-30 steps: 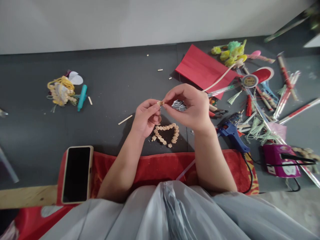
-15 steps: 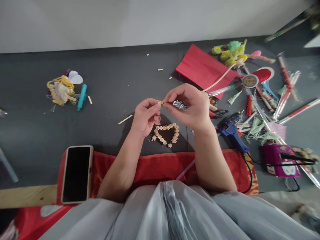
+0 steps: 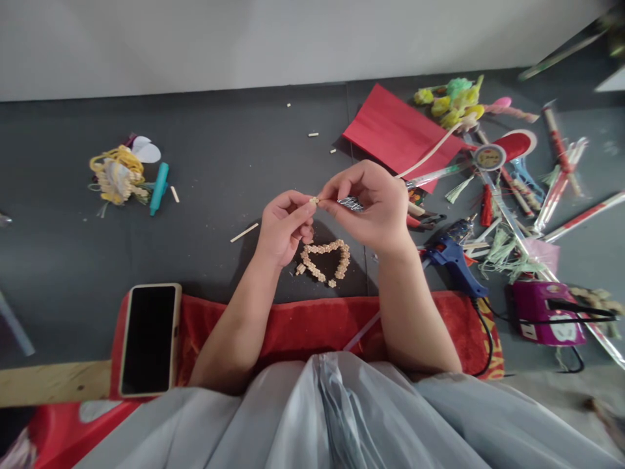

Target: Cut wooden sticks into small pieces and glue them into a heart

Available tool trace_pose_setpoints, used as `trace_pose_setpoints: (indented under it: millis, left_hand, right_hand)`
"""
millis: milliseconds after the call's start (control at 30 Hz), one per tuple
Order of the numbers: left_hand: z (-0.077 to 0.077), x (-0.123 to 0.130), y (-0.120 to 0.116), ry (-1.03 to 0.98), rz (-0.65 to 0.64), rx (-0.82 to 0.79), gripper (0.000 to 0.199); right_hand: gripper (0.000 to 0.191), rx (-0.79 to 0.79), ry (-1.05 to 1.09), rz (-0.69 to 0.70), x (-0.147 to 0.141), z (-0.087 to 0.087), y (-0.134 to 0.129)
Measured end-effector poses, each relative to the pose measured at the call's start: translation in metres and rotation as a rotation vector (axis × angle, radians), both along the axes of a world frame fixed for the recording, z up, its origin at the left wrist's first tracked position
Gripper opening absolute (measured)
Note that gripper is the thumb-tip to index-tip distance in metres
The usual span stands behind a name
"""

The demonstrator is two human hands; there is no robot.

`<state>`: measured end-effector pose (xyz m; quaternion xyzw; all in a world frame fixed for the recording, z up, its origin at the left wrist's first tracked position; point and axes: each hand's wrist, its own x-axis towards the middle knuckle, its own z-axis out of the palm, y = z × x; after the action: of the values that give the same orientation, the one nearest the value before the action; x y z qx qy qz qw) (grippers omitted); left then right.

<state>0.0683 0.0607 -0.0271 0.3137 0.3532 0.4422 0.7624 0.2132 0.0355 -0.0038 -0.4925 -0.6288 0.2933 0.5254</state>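
Hands [image 3: 326, 218] w/ sm. piece [image 3: 314, 201], mid-table [image 3: 215, 150].

"What do the left hand [image 3: 286, 228] and right hand [image 3: 375, 205] obscure?"

"Part of a pale piece [image 3: 314, 200], too small to identify."

"And elsewhere?"

"Near the worktop's [image 3: 219, 143] front edge, grey clothing [image 3: 263, 417] covers part of a red cloth [image 3: 312, 326]. Towards its far right corner, a round label's [image 3: 489, 157] lettering is unreadable. Left, the picture cuts off a clear strip [image 3: 17, 326]."

Tiny pale piece [image 3: 315, 200] between fingers [image 3: 303, 210]; knobbly tan heart-shaped chain [image 3: 344, 260] flat on dark table [image 3: 219, 163].
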Motion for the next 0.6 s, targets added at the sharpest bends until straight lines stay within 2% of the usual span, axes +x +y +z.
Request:
trace_pose_setpoints:
  millis: [400, 600]
  left_hand:
    - [-0.002, 0.001, 0.0, 0.017, 0.002, 0.01, 0.049]
    - [-0.002, 0.001, 0.0, 0.035, 0.004, 0.019, 0.049]
  right_hand:
    - [0.024, 0.127, 0.024, 0.023, 0.002, -0.008, 0.005]
    - [0.025, 0.12, 0.017, 0.006, 0.002, -0.01, 0.006]
